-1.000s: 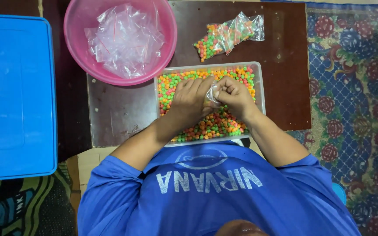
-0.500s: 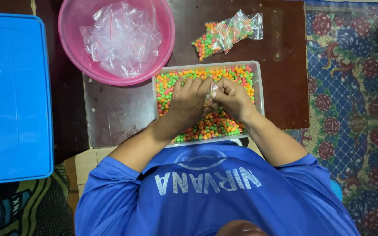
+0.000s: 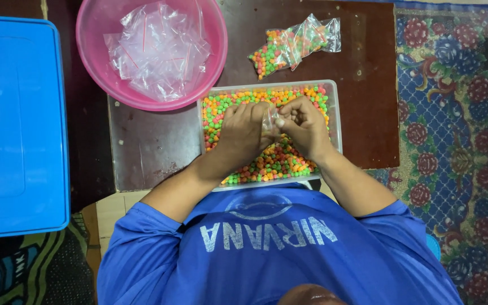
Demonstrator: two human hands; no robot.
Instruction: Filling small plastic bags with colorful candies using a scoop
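Both hands, left hand (image 3: pixel 243 131) and right hand (image 3: pixel 305 125), pinch a small clear bag (image 3: pixel 270 120) over the tray of colourful balls (image 3: pixel 322 97), and filling it seems the step in hand.

pink bowl (image 3: pixel 104 79), blue lid (image 3: pixel 18 124), orange, green and pink pellets (image 3: pixel 275 161), floral rug (image 3: pixel 453 113)
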